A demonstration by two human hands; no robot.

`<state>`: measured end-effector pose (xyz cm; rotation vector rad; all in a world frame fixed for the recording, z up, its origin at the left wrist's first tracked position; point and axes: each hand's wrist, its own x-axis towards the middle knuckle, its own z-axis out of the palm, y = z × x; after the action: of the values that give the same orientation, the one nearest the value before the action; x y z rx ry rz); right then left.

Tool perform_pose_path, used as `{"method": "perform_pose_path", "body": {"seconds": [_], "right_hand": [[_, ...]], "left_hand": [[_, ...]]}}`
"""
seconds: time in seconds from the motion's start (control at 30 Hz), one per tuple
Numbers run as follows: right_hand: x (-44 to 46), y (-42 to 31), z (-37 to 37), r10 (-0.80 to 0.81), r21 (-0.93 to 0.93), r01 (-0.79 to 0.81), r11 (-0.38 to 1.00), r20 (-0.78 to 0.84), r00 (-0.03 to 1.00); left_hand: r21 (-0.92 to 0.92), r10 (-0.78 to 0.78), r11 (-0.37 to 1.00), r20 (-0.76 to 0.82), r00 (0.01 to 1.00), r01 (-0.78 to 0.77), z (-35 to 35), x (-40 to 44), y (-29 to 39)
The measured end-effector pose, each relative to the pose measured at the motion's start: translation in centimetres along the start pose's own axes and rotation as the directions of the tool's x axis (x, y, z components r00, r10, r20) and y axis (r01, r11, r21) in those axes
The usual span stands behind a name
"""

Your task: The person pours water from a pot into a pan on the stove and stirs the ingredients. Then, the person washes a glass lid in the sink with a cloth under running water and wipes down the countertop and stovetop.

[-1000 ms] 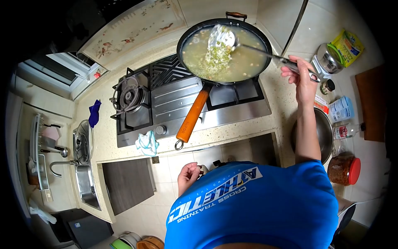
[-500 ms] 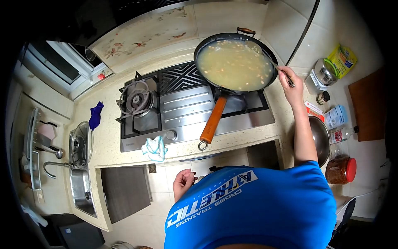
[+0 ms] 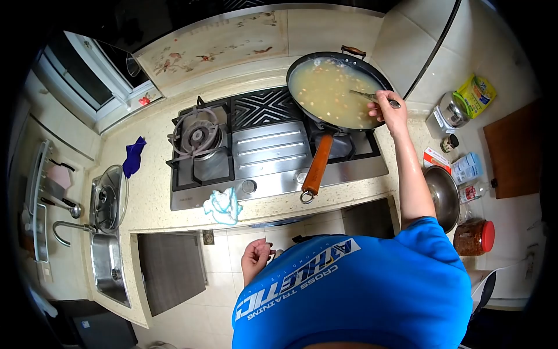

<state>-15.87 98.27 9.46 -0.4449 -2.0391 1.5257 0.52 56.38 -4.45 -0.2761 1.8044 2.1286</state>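
My right hand [image 3: 392,111] grips a metal-handled utensil [image 3: 364,93] over the right side of a black wok [image 3: 381,77]. The utensil's head is under the liquid, so its kind is hidden. Pale, cloudy broth [image 3: 331,87] with small tan pieces, like beans or peanuts, fills most of the wok. The wok's wooden handle [image 3: 318,166] points toward me, and it sits on the right burner of the gas stove [image 3: 270,139]. My left hand [image 3: 256,256] hangs in front of my body below the counter, its fingers curled and nothing visible in them.
A crumpled cloth [image 3: 223,206] lies at the stove's front edge. Left are a purple cloth [image 3: 133,157], a sink [image 3: 108,264] and a glass lid [image 3: 120,195]. To the right stand a metal bowl [image 3: 443,198], a red-lidded jar [image 3: 474,237] and a yellow pouch [image 3: 478,96].
My right hand has moved left and inward over the wok with the utensil, which now reaches further toward the middle of the broth. My view has shifted slightly; my left hand stays put.
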Motion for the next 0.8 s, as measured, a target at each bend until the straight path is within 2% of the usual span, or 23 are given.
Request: {"method": "perform_pose_path", "body": {"seconds": [0.2,0.27,0.47,0.67,0.8], "right_hand": [[-1.1,-1.1,0.0,0.071,0.048,-0.075,0.996,0.08,0.994],[-1.5,-1.5,-0.4,0.103,0.13,-0.117,0.985,0.107,0.989],[-3.5,-2.4,-2.5,0.113,0.215,-0.141,0.966,0.136,0.984],[-5.5,-3.9,-4.8,0.048,0.2,-0.072,0.977,0.126,0.991],[-6.7,-5.4,-6.2,-0.12,0.173,0.115,0.978,0.022,0.992]], "left_hand": [[0.005,0.03,1.0,0.035,0.999,-0.031,-0.5,0.0,0.2],[0.018,0.022,1.0,0.047,0.999,-0.023,-0.7,0.2,0.1],[0.041,-0.011,0.999,0.081,0.997,0.007,-0.6,0.5,0.1],[-0.016,-0.052,0.998,0.102,0.993,0.054,0.2,1.0,0.5],[-0.002,-0.057,0.998,0.131,0.99,0.058,0.7,1.4,0.6]]}}
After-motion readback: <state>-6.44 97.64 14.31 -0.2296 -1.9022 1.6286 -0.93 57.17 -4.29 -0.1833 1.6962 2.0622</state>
